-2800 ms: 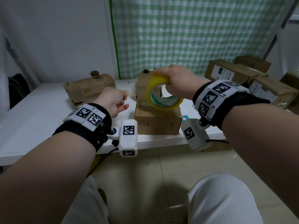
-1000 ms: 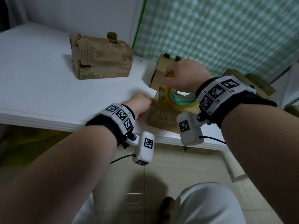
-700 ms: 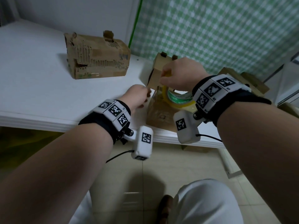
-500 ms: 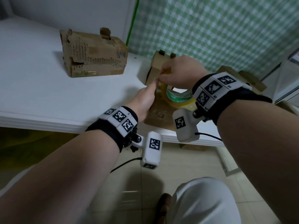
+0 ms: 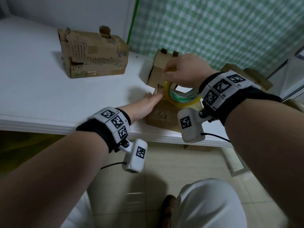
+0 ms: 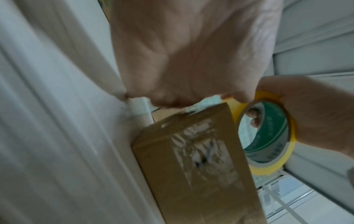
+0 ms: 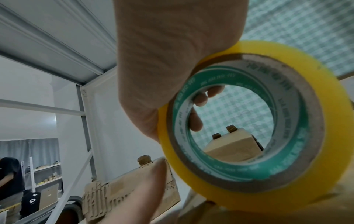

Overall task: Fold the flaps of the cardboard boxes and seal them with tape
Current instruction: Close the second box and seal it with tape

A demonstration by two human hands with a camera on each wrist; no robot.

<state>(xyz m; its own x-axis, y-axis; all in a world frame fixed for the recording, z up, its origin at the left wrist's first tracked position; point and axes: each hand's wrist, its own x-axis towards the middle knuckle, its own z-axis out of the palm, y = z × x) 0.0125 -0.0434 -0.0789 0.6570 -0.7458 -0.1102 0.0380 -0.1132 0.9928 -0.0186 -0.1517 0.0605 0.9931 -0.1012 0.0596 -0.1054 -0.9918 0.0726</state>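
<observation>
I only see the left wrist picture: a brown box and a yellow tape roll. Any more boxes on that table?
Observer: Yes. The head view shows a torn box farther back on the table.
Visitor: Anyone else in the room?
Observer: The right wrist view shows a person in dark clothes far off, by shelves.
Visitor: Is anything worn on the arm holding the roll?
Observer: In the head view, behind the right hand gripping the roll, the wrist wears a band with black-and-white markers.
</observation>
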